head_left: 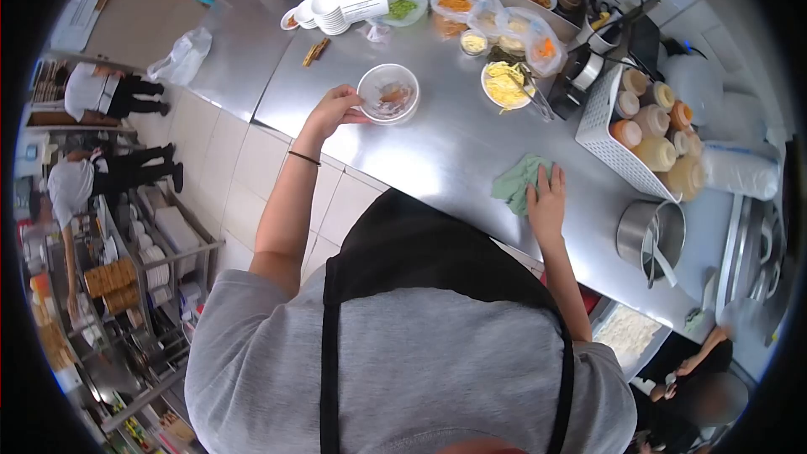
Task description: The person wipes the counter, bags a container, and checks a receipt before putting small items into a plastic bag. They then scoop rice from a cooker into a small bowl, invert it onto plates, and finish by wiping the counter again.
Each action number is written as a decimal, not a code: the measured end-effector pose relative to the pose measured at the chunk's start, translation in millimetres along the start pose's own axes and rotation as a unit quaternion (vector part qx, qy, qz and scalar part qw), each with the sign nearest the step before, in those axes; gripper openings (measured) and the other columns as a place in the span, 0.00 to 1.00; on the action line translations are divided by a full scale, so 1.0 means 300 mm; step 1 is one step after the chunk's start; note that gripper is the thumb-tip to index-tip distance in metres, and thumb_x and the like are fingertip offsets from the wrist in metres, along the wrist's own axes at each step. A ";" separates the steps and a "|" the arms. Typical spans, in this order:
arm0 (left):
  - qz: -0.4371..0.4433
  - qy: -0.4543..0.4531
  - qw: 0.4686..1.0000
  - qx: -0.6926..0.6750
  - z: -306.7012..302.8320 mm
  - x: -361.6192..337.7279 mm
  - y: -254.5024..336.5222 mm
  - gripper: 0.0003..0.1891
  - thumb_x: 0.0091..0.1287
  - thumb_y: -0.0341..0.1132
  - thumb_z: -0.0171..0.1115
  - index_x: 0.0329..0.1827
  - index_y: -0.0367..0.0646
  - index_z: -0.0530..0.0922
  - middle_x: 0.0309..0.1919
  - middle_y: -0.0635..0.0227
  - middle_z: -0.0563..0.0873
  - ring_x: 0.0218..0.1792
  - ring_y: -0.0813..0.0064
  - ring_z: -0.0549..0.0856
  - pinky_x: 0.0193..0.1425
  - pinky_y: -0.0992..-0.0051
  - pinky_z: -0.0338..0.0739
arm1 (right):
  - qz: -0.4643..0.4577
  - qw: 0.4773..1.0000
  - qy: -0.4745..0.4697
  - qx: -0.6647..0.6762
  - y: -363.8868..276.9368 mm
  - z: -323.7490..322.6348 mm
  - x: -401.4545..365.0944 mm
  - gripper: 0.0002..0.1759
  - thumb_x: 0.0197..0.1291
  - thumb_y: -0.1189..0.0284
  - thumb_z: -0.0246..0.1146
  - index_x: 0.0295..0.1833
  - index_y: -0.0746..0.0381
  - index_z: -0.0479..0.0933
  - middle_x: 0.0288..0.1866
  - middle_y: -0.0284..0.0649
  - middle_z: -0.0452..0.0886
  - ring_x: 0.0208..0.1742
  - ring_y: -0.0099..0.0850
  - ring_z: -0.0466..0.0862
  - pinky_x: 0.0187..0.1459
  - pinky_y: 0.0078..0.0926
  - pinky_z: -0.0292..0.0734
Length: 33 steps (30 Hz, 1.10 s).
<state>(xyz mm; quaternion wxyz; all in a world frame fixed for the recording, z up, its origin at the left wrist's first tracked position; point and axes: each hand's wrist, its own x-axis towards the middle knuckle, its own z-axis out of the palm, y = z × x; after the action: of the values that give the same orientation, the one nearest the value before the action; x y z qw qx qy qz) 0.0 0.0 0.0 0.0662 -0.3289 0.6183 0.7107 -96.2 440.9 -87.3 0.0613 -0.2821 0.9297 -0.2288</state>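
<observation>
Table: your long stainless-steel table (437, 147) carries everything here, running from upper left to lower right.
Basket: a white slotted plastic basket (598, 130) of orange and cream sauce bottles stands near the right end, well apart from both hands.
Pot: a round steel pot (643, 231) sits just below the basket.
Bowl: the clear round bowl (388, 92) rests on the table with a little brownish food inside.
Cloth: the crumpled green cloth (514, 185) lies near the table's front edge.
Left hand: your left hand (334, 109) pinches the bowl's near rim.
Right hand: your right hand (546, 202) lies flat, fingers spread, on the cloth.
</observation>
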 end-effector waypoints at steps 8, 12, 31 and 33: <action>0.056 0.117 0.992 -0.007 -0.084 -0.167 -0.070 0.07 0.57 0.29 0.56 0.35 0.36 0.70 0.31 0.61 0.79 0.30 0.69 0.84 0.39 0.75 0.83 | -0.110 0.983 0.131 -0.059 -0.373 0.182 0.257 0.34 0.54 0.58 0.57 0.60 0.70 0.64 0.63 0.61 0.61 0.68 0.55 0.53 0.66 0.53 0.45; 0.080 0.156 0.983 -0.049 -0.170 -0.252 -0.093 0.07 0.58 0.29 0.55 0.35 0.34 0.70 0.31 0.60 0.79 0.30 0.68 0.84 0.38 0.75 0.83 | -0.315 0.945 0.083 0.035 -0.703 0.311 0.201 0.13 0.47 0.72 0.54 0.38 0.69 0.72 0.39 0.54 0.74 0.44 0.50 0.71 0.57 0.43 0.62; 0.127 0.153 0.978 -0.068 -0.774 -0.533 -0.251 0.04 0.58 0.27 0.55 0.33 0.36 0.70 0.27 0.63 0.78 0.26 0.73 0.82 0.33 0.77 0.83 | -0.177 0.978 0.112 0.022 -0.923 0.541 -0.003 0.25 0.55 0.76 0.49 0.61 0.59 0.65 0.66 0.43 0.63 0.68 0.41 0.60 0.68 0.44 0.49; 0.125 0.158 0.977 -0.063 -0.812 -0.526 -0.258 0.04 0.59 0.27 0.54 0.33 0.36 0.70 0.28 0.63 0.78 0.27 0.73 0.83 0.33 0.77 0.84 | -0.092 0.974 0.203 -0.037 -0.633 0.454 -0.173 0.32 0.48 0.83 0.51 0.63 0.58 0.64 0.65 0.44 0.64 0.68 0.40 0.60 0.68 0.44 0.50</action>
<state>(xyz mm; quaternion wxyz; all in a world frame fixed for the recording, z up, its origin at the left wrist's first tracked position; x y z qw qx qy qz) 255.0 -157.8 17.6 -0.1429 -0.3603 0.6110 0.6903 74.3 276.3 -121.5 -0.1611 -0.3164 0.9005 -0.2512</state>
